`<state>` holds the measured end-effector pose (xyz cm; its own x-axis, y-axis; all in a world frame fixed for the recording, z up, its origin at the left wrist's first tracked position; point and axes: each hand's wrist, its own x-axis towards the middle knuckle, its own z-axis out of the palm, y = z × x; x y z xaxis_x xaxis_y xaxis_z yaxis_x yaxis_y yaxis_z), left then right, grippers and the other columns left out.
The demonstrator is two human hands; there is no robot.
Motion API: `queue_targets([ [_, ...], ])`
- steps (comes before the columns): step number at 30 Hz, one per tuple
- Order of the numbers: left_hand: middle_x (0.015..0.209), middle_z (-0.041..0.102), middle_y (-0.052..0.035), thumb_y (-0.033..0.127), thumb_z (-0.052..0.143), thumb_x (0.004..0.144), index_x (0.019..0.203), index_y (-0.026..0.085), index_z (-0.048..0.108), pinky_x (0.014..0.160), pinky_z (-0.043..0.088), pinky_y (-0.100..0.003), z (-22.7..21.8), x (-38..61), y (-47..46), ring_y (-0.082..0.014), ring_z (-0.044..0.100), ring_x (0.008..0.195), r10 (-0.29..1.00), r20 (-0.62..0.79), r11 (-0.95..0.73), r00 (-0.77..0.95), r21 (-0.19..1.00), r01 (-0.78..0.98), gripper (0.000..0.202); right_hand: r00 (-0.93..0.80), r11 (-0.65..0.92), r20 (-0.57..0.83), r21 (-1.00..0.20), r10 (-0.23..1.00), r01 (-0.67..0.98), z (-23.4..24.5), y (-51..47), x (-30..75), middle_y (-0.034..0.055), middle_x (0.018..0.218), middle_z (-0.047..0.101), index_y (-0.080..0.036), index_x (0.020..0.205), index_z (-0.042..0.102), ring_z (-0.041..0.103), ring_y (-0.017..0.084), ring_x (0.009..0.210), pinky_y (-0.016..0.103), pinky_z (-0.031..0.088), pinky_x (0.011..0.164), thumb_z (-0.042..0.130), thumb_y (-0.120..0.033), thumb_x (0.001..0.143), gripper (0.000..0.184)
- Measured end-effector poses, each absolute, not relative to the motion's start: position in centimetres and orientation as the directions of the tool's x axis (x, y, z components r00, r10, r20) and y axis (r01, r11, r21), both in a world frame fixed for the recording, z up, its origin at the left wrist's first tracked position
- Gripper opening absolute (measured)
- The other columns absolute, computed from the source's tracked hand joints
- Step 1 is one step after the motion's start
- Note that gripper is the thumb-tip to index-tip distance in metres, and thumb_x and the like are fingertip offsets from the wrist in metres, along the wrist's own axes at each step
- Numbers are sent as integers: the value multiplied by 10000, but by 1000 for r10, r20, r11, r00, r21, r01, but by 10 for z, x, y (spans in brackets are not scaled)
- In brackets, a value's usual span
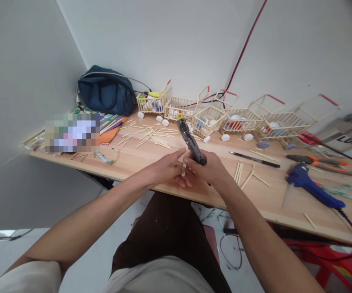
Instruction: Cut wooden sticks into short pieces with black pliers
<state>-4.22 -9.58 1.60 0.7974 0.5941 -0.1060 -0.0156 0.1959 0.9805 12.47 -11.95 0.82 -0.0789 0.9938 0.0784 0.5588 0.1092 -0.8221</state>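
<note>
My right hand (204, 167) is wrapped round a dark grey metal hand tool (191, 140), which looks like pliers or a cutter. Its head points up and away from me, over the table. Close beside it, my left hand (169, 167) is closed with the fingertips together on a short pale wooden stick (184, 168). The fingers of both hands nearly meet around that piece, and part of it is hidden. Beyond the hands lies a loose spread of cut wooden sticks (157, 135).
Several small stick-built carts (243, 120) with white wheels line the wall. To the right lie a pen (255, 159), orange-handled pliers (322, 160) and a blue glue gun (313, 187) with its cord. A blue bag (107, 91) stands back left.
</note>
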Motion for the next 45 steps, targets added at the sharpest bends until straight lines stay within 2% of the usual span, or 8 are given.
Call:
queue_targets([
  [3, 838, 692, -91, 228, 662, 777, 1348, 174, 400, 670, 535, -305, 13, -43, -94, -189, 690, 720, 594, -136, 266, 793, 963, -34, 631, -71, 116, 92, -824, 993, 555, 11, -120, 126, -25, 569, 582, -198, 715, 591, 532, 148, 580, 268, 388, 592, 565, -309, 765, 125],
  [6, 845, 692, -83, 272, 698, 748, 1125, 141, 563, 717, 527, -312, 9, -44, -93, -179, 669, 783, 698, -169, 261, 696, 965, -28, 421, -3, 88, 108, -801, 994, 593, 15, -120, 126, -8, 624, 613, -196, 711, 600, 544, 157, 620, 272, 388, 607, 580, -331, 752, 143],
  [10, 755, 685, -43, 302, 736, 685, 770, 111, 681, 630, 450, -224, 2, -45, -90, -118, 591, 673, 838, -77, 42, 540, 996, 77, 217, 28, 118, 181, -745, 983, 656, 17, -120, 124, -1, 697, 638, -200, 752, 607, 560, 165, 681, 269, 384, 634, 574, -316, 760, 120],
  [15, 654, 665, -20, 279, 711, 684, 704, 131, 729, 576, 387, -225, -10, -44, -83, -122, 554, 607, 897, 88, -210, 432, 947, 242, 150, -47, 193, 233, -658, 971, 728, 14, -122, 120, -8, 682, 615, -201, 751, 602, 528, 148, 644, 257, 361, 612, 565, -302, 771, 109],
  [25, 753, 699, -40, 195, 678, 746, 706, 184, 729, 722, 420, -271, -26, -51, -85, -166, 598, 757, 867, 287, -446, 408, 812, 376, 65, 166, 97, 152, -949, 974, 300, 4, -120, 136, -31, 572, 504, -191, 792, 572, 468, 124, 527, 254, 382, 512, 590, -450, 793, 259],
  [33, 726, 673, -38, 253, 693, 723, 665, 163, 713, 675, 414, -257, -19, -53, -86, -154, 581, 718, 887, 237, -369, 395, 880, 299, 109, 80, 108, 147, -924, 986, 366, 4, -124, 128, -22, 606, 524, -179, 796, 602, 462, 116, 536, 257, 378, 529, 592, -405, 795, 227],
  [39, 618, 607, 2, 368, 779, 624, 687, 116, 702, 523, 317, -216, 3, -52, -94, -88, 475, 562, 916, -36, -8, 400, 994, 107, 271, 20, 93, 107, -931, 994, 354, 18, -128, 120, -9, 636, 554, -161, 856, 635, 469, 117, 546, 260, 382, 531, 616, -374, 757, 236],
  [45, 605, 604, 4, 357, 839, 543, 640, 101, 691, 537, 322, -201, 18, -49, -101, -69, 474, 564, 854, -166, 174, 492, 984, 30, 311, -46, 94, 84, -954, 995, 284, 25, -132, 119, -25, 586, 551, -166, 869, 645, 483, 113, 529, 253, 389, 529, 610, -345, 756, 215],
])
